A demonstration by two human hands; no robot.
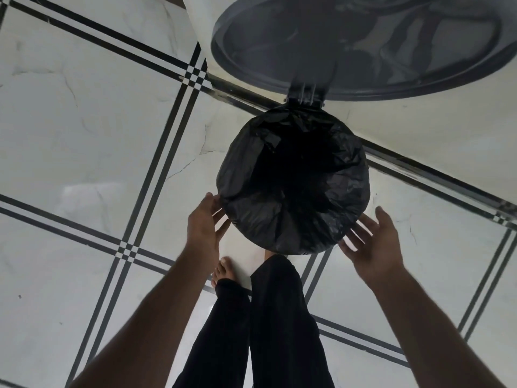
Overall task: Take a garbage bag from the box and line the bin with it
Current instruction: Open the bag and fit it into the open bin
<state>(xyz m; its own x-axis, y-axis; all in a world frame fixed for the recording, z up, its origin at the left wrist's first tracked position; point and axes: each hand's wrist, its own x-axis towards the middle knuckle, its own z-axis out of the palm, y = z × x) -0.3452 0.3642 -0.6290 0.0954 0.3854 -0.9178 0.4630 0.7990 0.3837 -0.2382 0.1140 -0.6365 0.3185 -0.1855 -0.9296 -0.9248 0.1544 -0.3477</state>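
Note:
A black garbage bag [293, 186] is stretched over the rim of a round bin and hangs down inside it; the bin's walls are hidden under the plastic. The bin's grey lid [363, 46] stands raised on its hinge [305, 96] at the far side. My left hand [205, 222] is at the bin's near left edge with straight fingers by the bag. My right hand [375, 242] is at the near right edge, fingers spread and relaxed, holding nothing. The box is not in view.
The bin stands on a white marble-look tile floor [84, 135] with dark double stripes. A white wall base [447, 130] runs behind the bin. My legs in black trousers [268, 317] and a bare foot [223, 270] are just before the bin.

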